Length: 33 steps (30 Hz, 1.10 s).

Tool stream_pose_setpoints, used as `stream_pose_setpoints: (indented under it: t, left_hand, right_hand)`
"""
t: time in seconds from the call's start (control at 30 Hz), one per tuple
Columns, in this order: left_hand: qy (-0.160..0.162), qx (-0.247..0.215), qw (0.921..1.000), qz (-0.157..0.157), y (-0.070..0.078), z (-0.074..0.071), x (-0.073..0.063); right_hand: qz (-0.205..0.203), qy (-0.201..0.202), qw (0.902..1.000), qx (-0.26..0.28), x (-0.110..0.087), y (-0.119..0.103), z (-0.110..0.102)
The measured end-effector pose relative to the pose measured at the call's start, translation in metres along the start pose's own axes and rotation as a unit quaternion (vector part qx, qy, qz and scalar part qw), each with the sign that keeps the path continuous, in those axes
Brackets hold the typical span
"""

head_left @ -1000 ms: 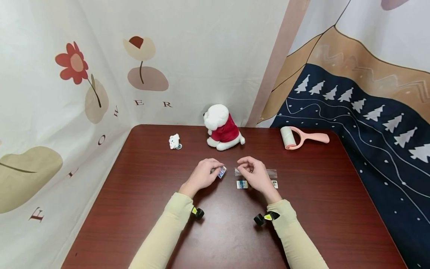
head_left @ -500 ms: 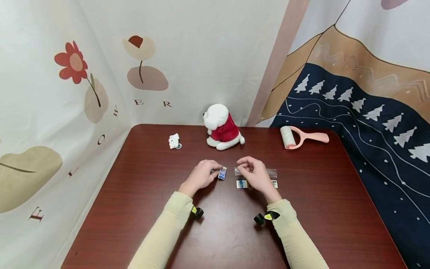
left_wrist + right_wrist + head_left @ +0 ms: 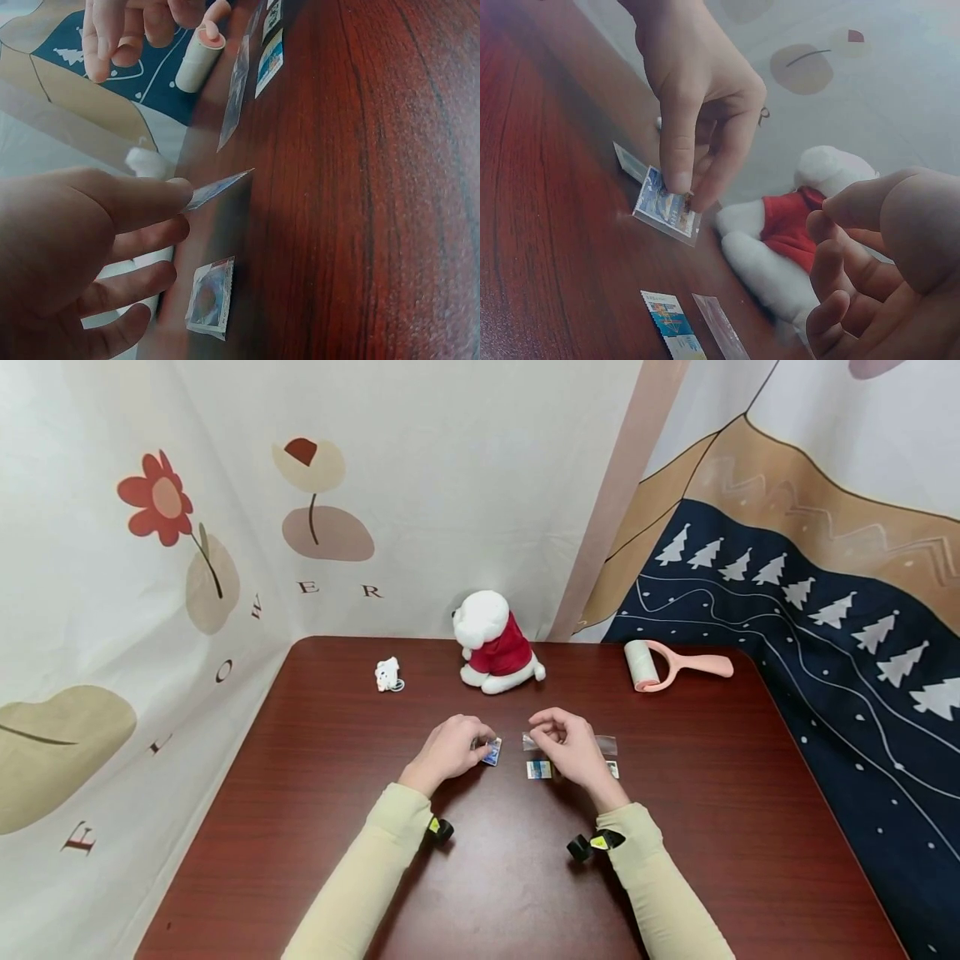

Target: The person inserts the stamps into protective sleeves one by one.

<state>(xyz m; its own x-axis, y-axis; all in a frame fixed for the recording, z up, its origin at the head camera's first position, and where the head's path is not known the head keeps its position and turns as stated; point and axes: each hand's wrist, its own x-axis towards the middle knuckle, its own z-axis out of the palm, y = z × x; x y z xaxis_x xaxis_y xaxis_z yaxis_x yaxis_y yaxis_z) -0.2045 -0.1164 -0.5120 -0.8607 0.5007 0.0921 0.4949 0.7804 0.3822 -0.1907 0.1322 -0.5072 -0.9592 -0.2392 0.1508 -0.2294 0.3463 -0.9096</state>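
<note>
In the right wrist view my left hand (image 3: 705, 90) pinches a blue postage stamp (image 3: 664, 199) in a clear sleeve between thumb and fingers. The stamp is held tilted, close over the table. A second sleeved stamp (image 3: 210, 300) lies under that hand. My right hand (image 3: 572, 750) hovers with bent, loose fingers and holds nothing that shows. Near it lie a blue-and-white stamp (image 3: 538, 769), a small dark-and-white stamp (image 3: 613, 769) partly hidden by the wrist, and a clear plastic sleeve (image 3: 607, 746), its middle hidden by the right hand.
Behind the hands sits a white plush dog (image 3: 504, 647) in a red top. A small white object (image 3: 388, 675) with a cord stands back left, and a pink-handled lint roller (image 3: 675, 666) lies back right. Patterned cloth (image 3: 450, 485) hangs behind the brown table (image 3: 480, 893).
The pinched stamp has turned its printed face up and shifted slightly down and left toward the left hand's thumb. The right hand stays in place.
</note>
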Motion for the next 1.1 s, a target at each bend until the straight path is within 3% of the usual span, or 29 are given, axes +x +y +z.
stream_pose_setpoints:
  t: [0.3,0.47,0.6,0.9,1.1]
  left_hand:
    - [-0.005,0.013,0.9995,-0.027,0.002,0.002,0.002]
    - [-0.001,0.006,0.9998,0.019,-0.001,0.006,0.006]
    - [-0.017,-0.002,0.9986,0.050,-0.003,0.012,0.009]
    - [0.006,0.038,0.9988,0.030,-0.009,0.014,0.007]
    - [0.006,0.040,0.9989,0.024,-0.010,0.013,0.008]
  right_hand:
    - [0.005,0.002,1.0000,0.001,-0.002,-0.001,-0.002]
    - [0.009,0.009,0.9999,0.002,-0.003,0.000,-0.005]
    - [0.014,0.010,0.9999,0.002,-0.003,0.000,-0.006]
    - [0.018,0.012,0.9998,0.005,-0.006,0.002,-0.007]
    - [0.026,0.009,0.9996,0.002,-0.008,0.003,-0.009]
